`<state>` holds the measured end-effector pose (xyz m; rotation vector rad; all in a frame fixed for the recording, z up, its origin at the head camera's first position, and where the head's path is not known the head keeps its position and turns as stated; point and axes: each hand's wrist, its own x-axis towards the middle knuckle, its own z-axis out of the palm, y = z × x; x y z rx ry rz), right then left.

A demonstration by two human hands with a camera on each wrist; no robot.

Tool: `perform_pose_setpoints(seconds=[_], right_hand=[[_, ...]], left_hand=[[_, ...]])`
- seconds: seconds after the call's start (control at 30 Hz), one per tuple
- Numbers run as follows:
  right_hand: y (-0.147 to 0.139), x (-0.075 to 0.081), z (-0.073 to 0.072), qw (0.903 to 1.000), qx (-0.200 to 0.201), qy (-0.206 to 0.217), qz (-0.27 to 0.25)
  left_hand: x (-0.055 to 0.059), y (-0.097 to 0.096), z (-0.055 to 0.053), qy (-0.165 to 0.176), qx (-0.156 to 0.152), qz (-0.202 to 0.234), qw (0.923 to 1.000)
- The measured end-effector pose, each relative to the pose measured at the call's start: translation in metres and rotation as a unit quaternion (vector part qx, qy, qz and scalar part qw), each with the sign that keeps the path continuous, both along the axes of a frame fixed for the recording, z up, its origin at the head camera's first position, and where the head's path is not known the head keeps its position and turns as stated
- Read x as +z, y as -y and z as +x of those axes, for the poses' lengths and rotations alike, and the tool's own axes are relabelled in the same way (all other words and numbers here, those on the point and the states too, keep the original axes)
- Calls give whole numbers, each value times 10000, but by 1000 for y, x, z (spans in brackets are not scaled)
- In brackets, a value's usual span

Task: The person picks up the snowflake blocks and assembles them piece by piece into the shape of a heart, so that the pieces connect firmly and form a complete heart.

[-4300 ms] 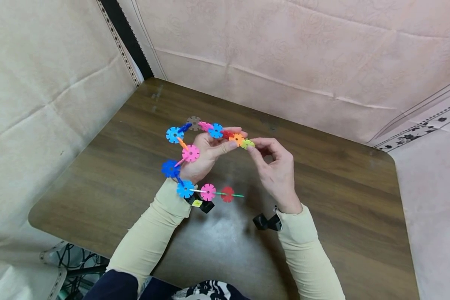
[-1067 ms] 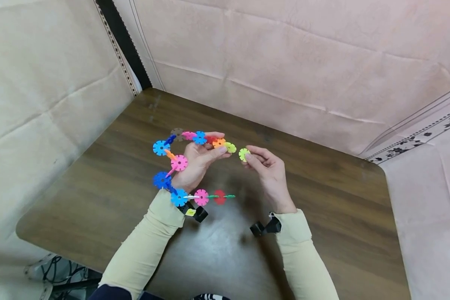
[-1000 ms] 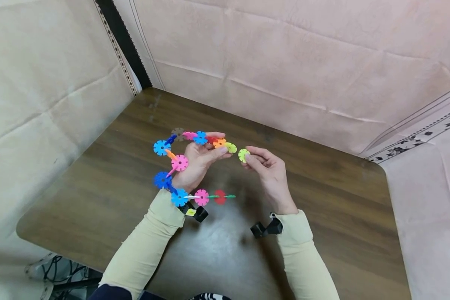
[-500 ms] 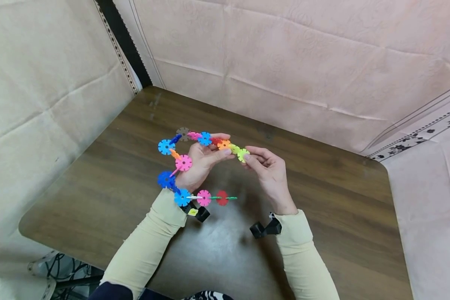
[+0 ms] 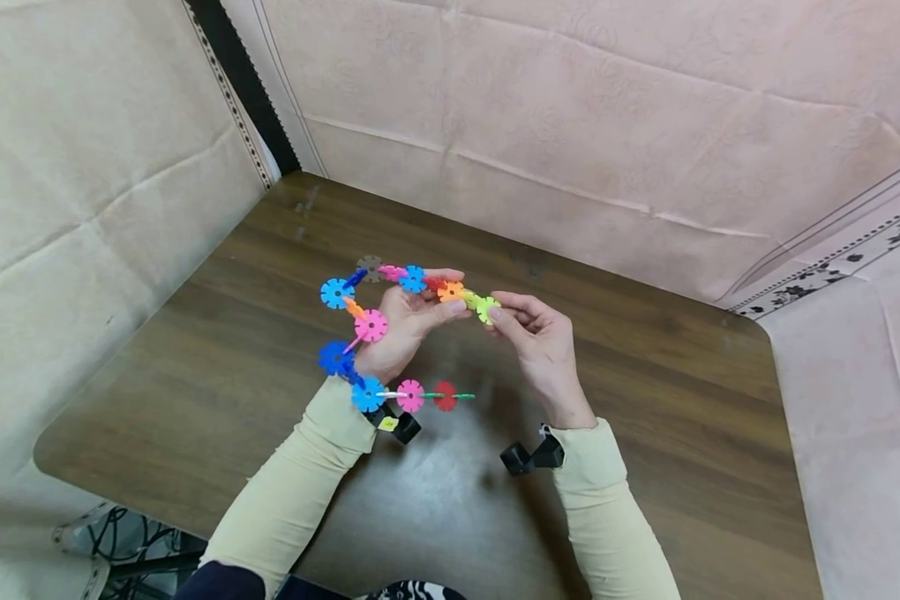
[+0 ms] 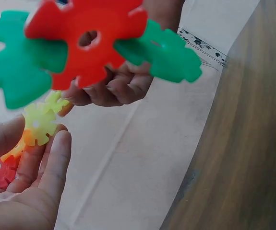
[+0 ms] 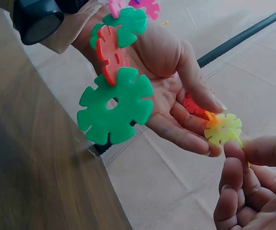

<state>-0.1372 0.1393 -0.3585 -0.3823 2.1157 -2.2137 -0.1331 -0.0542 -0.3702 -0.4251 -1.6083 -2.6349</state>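
Note:
A chain of interlocking plastic snowflake discs (image 5: 372,326) in many colours curves around my left hand (image 5: 397,340). That hand grips the chain's far end between thumb and fingers, near an orange disc (image 5: 451,291) and a yellow disc (image 7: 219,134). With thumb and forefinger, my right hand (image 5: 546,346) pinches a second yellow-green disc (image 5: 487,310). The two yellow discs meet edge to edge at an angle. Over the left wrist hangs the chain's other end, with a red disc (image 6: 87,60) between green discs (image 7: 92,112).
Both hands are above a brown wooden table (image 5: 682,433). Light patterned cloth (image 5: 570,117) hangs behind the table and at its sides. A black camera sits on each wrist, and cables (image 5: 123,542) show below the table's left edge.
The right hand earlier touched the chain's yellow end, then held a second yellow-green disc apart from it. The left hand has since shifted right with the chain, and the discs now meet.

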Motion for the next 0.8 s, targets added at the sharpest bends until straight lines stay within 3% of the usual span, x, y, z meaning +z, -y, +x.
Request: perform_pose_setpoints(seconds=[0.3,0.43,0.53,0.67,0.8], right_hand=[[-1,1,1,9995,-277,-104,104],[-5,4,0,9997,-83,80,196],[-13,7,0,9970,294,380,612],[-26,9,0,9865,806,530,1324],[-32,8,4,9866,1052,413,1177]], left_hand=[[-1,-6,1,-51,37,-384,9992],[5,-4,-1,-71,-110,-772,9969],[10,0,-3,-143,-361,-1351,9901],[18,5,-6,-332,-829,-2034,9750],[26,7,-7,-328,-1103,-2423,9634]])
